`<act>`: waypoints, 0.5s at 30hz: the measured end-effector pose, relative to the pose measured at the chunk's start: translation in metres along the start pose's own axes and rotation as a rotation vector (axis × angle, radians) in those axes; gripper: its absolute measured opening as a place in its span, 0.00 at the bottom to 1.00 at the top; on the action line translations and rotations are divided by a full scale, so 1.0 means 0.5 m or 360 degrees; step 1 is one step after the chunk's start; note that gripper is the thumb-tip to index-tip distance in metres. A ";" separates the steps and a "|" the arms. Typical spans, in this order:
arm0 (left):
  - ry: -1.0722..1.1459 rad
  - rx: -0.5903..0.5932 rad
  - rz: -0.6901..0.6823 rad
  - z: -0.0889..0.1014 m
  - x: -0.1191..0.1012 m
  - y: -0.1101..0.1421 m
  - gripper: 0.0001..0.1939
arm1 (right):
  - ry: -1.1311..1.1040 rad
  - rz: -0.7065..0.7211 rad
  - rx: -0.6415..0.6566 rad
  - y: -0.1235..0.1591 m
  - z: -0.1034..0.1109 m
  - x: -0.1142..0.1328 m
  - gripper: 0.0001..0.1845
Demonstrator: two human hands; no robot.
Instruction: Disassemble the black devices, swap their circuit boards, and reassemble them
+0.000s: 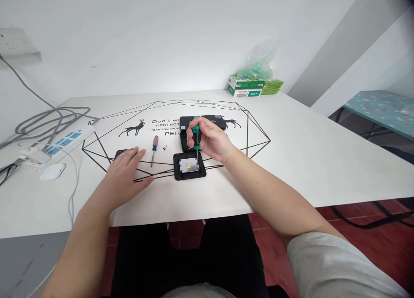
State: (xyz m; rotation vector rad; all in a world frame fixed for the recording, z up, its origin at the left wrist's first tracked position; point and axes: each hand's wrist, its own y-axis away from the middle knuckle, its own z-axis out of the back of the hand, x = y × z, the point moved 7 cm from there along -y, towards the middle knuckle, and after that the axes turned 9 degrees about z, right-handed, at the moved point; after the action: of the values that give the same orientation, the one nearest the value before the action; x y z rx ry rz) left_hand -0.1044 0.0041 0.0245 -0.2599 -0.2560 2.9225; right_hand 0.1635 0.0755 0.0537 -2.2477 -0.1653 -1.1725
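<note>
My right hand (211, 139) is closed round a green-handled screwdriver (196, 136), held upright with its tip down on a small black square device (189, 166) that has a silver plate in its middle. My left hand (127, 173) lies flat on the white table (291, 160) with fingers spread, left of the device, its fingertips over a small black part (120, 153). A second screwdriver (154, 149) with a red and blue handle lies between the two hands. Tiny screws (164, 147) lie beside it.
Black devices (207, 121) lie behind my right hand. Green and white boxes (247, 87) and a plastic bag stand at the table's far edge. A power strip (61, 142), grey cables and a white mouse (51, 171) occupy the left side. A patterned table (381, 110) stands at right.
</note>
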 end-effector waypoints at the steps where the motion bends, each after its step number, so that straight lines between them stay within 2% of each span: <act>1: -0.0018 -0.0007 0.0136 0.000 0.035 0.018 0.44 | 0.0000 -0.0001 -0.0016 -0.001 0.001 -0.001 0.21; 4: 0.0065 0.0091 0.0532 -0.011 0.122 0.080 0.53 | 0.0012 -0.0002 -0.0051 -0.002 0.004 -0.001 0.21; 6: 0.0156 0.0152 0.0624 -0.020 0.145 0.112 0.55 | 0.0026 0.0004 -0.0064 -0.002 0.004 -0.002 0.21; 10: 0.0311 0.0117 0.0610 -0.020 0.144 0.127 0.51 | 0.0076 0.0009 -0.0071 0.001 -0.002 -0.004 0.22; 15: 0.0284 0.0174 0.0643 -0.018 0.134 0.089 0.51 | 0.0078 0.0016 -0.0078 0.002 -0.006 -0.004 0.23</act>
State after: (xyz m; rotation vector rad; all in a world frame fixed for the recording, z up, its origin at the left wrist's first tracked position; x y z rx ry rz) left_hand -0.1753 -0.0232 -0.0031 -0.6163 -0.0150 3.2636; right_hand 0.1602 0.0734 0.0530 -2.2573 -0.1067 -1.2376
